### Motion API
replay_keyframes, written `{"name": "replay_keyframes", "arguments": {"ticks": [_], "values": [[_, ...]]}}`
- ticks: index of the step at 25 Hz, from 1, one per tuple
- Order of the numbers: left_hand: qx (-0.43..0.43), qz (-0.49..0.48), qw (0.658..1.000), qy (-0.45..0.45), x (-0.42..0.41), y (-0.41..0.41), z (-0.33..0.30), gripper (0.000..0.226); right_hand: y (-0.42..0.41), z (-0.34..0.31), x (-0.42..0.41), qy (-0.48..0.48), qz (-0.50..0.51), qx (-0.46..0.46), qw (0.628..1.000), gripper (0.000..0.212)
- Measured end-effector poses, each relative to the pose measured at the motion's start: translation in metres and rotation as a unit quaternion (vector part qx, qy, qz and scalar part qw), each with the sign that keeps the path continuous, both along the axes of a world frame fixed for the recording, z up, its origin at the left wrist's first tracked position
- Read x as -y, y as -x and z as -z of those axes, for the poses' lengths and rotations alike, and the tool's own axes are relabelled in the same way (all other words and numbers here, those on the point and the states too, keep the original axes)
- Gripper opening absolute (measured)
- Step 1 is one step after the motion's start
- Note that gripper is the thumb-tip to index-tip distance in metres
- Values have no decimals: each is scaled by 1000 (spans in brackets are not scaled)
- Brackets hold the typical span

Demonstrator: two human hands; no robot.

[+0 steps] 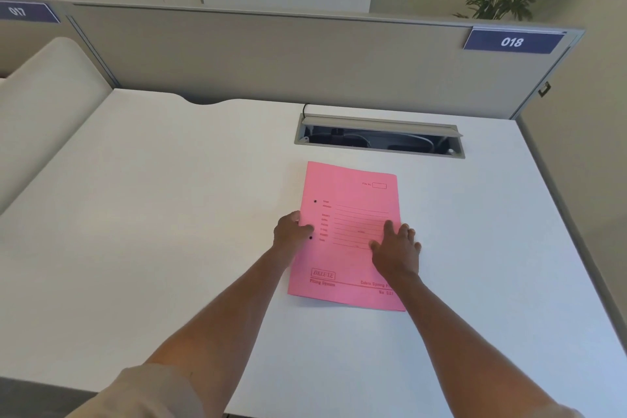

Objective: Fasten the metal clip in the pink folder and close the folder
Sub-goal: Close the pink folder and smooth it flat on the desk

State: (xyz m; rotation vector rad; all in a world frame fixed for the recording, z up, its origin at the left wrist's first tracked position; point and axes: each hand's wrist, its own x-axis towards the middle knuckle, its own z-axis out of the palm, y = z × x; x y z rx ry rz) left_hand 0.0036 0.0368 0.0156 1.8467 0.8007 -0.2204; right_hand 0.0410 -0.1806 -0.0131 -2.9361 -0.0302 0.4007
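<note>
Folder work looks nearly finished: the pink folder (347, 236) lies shut and flat on the worktop (169, 214). Its metal clip is hidden inside. The left hand (291, 231) curls on the spine edge; the right hand (395, 246) presses flat, fingers spread, on the cover.

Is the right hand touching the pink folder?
Touching. The head view shows the right hand lying flat, fingers spread, on the pink folder cover.
</note>
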Motion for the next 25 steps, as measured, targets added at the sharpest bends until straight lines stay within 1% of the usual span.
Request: {"name": "replay_keyframes", "arguments": {"ticks": [5, 7, 10, 13, 16, 19, 22, 25], "values": [[47, 6, 995, 87, 2, 3, -3, 62, 1, 1, -5, -26, 26, 28, 999, 55], [58, -7, 992, 108, -1, 1, -1, 69, 1, 2, -6, -37, 37, 32, 998, 56], [69, -30, 988, 138, -10, 1, 3, 70, 1, 5, -10, -70, 65, 36, 995, 60], [82, -27, 982, 169, -22, 4, 3, 67, 4, 8, -15, -118, 103, 47, 987, 65], [86, -26, 976, 197, -40, 7, -1, 67, 7, 6, -30, -159, 130, 67, 976, 63], [88, -32, 977, 194, -63, 13, -6, 64, 7, 2, -53, -197, 129, 73, 969, 63], [104, -40, 977, 184, -95, 22, -10, 62, 4, -5, -82, -279, 159, 55, 946, 60], [116, -52, 979, 157, -129, 28, -13, 61, -4, -10, -116, -312, 134, 62, 939, 55]]}}
